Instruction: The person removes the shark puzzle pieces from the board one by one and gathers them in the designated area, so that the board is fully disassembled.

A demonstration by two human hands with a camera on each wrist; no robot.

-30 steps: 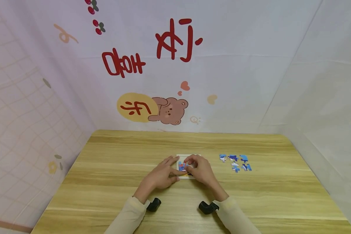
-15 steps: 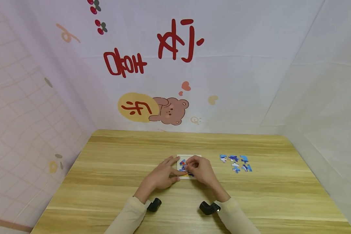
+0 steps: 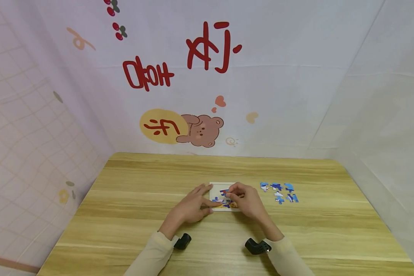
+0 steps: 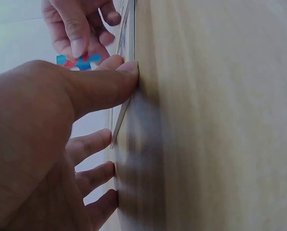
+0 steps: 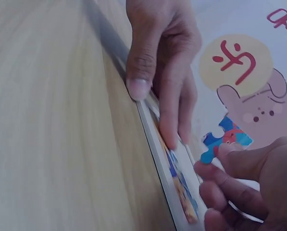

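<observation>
My right hand [image 3: 249,200] pinches a blue-and-red jigsaw puzzle piece [image 5: 225,135] between thumb and index finger, raised above the white-rimmed puzzle tray [image 3: 216,184]. Yellow and blue pieces [image 3: 233,205] lie along the tray's near side. My left hand [image 3: 189,206] steadies the tray from the left, its fingers extended. In the left wrist view, its thumb [image 4: 107,89] touches the tray's near edge, while the other fingertips reach the tray's side and the table. The index finger lies over the tray's pieces, partly covering them.
Several loose blue-and-white puzzle pieces [image 3: 279,197] lie on the wooden table [image 3: 331,230], to the right of the tray. A white printed curtain [image 3: 279,76] stands behind the table and along both sides.
The right hand has moved right and lifted the blue-and-red puzzle piece, exposing more of the tray's surface and its near-side pieces. The left hand has stayed in place; the view has shifted slightly.
</observation>
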